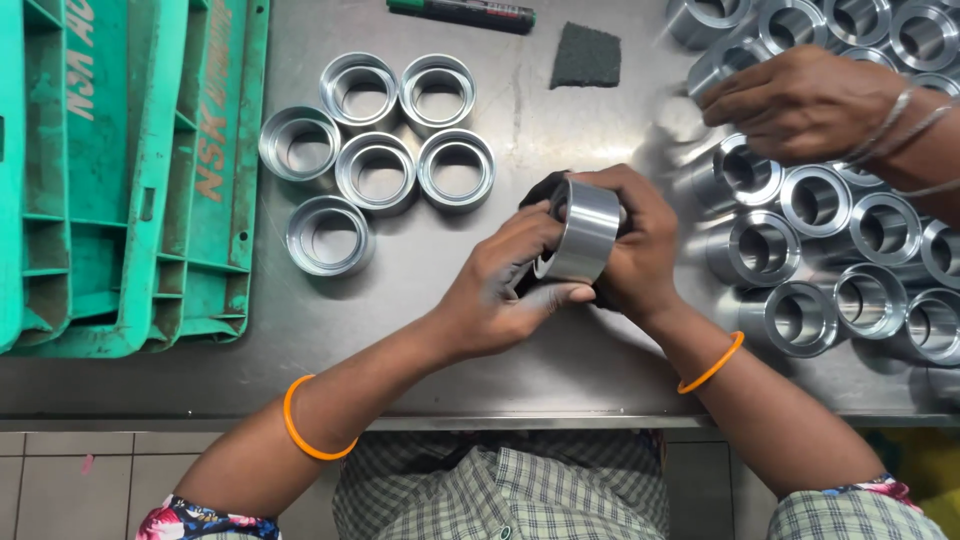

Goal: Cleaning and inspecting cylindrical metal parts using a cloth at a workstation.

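Gripping one steel ring (583, 230) between them, the left hand (500, 290) pinches its lower rim while the right hand (635, 245) presses a dark cloth (540, 188) behind it; polished metal could slip from that pinch. Beyond the right hand, a co-worker's hand (800, 100) reaches into crowded rings (820, 200), which a dropped ring could knock.

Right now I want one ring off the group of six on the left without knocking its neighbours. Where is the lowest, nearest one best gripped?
Take the nearest ring by its outer wall, coming from above and from its near and left sides. It stands bore-up on the steel table, and those sides look free; another ring crowds its upper right. A finger inside the open bore would probably work too.
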